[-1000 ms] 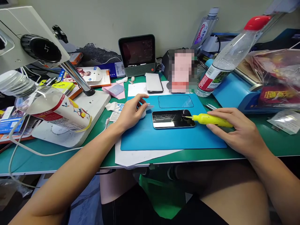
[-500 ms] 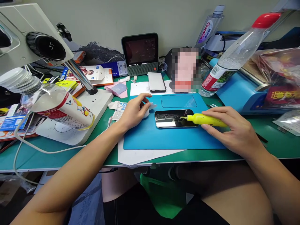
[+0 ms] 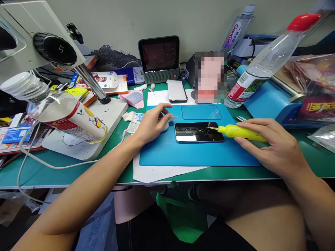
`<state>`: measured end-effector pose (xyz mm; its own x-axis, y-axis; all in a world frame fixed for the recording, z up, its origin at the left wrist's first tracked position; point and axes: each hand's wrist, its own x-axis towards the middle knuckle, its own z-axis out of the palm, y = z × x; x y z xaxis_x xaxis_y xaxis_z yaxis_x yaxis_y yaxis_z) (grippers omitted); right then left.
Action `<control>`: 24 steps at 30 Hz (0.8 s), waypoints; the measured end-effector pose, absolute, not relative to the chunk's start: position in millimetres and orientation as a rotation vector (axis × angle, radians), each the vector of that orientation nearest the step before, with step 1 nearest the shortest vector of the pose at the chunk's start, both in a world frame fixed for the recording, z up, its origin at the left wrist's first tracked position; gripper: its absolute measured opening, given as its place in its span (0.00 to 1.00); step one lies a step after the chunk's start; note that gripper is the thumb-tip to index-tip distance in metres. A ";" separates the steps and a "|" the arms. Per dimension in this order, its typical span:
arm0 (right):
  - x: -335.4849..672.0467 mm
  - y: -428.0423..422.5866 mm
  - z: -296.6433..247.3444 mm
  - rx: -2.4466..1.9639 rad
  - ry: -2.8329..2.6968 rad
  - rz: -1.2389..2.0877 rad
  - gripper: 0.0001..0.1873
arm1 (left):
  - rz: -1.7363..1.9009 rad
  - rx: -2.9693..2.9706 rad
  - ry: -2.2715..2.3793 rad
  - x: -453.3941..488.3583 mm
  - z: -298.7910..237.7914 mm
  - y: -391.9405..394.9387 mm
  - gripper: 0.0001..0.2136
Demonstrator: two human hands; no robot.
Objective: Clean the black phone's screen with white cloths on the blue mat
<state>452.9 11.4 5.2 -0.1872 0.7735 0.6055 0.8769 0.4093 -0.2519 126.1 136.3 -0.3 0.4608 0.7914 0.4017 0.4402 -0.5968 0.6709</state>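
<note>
A black-screened smartphone (image 3: 192,135) lies face up on a blue mat (image 3: 180,156), with shiny streaks across its glass. My right hand (image 3: 277,148) grips a yellow glue bottle (image 3: 242,133) held nearly level. The bottle's thin tip is over the right part of the phone screen; whether it touches, I cannot tell. To the phone's left, my left hand (image 3: 150,123) rests on the mat with curled fingers around a crumpled white tissue (image 3: 172,119). Behind the phone, a clear screen protector (image 3: 200,112) with a dark border lies flat.
A microscope stand (image 3: 115,111) and a tilted drink bottle (image 3: 70,115) take up the left. A smart display (image 3: 159,59) and a white-faced phone (image 3: 177,91) are at the back. On the right are a red-capped bottle (image 3: 251,83) and a blue machine (image 3: 274,104).
My right hand has drawn the bottle's tip rightward along the phone screen. My left hand stays in place on the tissue. The whole view has shifted slightly.
</note>
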 end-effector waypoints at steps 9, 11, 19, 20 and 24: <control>465.8 2.0 3.6 -1.458 -1.967 -0.199 0.17 | 0.986 2.250 1.016 126.5 -2.3 136.7 0.12; 466.4 1.3 2.7 -1.449 -1.974 -0.193 0.17 | 0.987 2.248 1.015 126.6 -2.5 136.8 0.12; 466.5 -0.7 0.3 -1.527 -1.866 -0.177 0.17 | 0.983 2.250 1.009 127.1 0.7 134.6 0.10; 466.4 -1.5 -0.6 -1.564 -1.834 -0.143 0.18 | 0.982 2.250 1.008 127.1 1.1 134.3 0.09; 466.7 -4.2 -5.7 -1.749 -1.592 0.000 0.22 | 0.990 2.233 1.014 127.3 1.8 133.7 0.09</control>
<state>466.7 -4.2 -5.7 0.2234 0.8531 0.4716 0.8528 0.0632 -0.5184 127.3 133.7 1.8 0.4609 0.7865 0.4110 0.4299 -0.6031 0.6719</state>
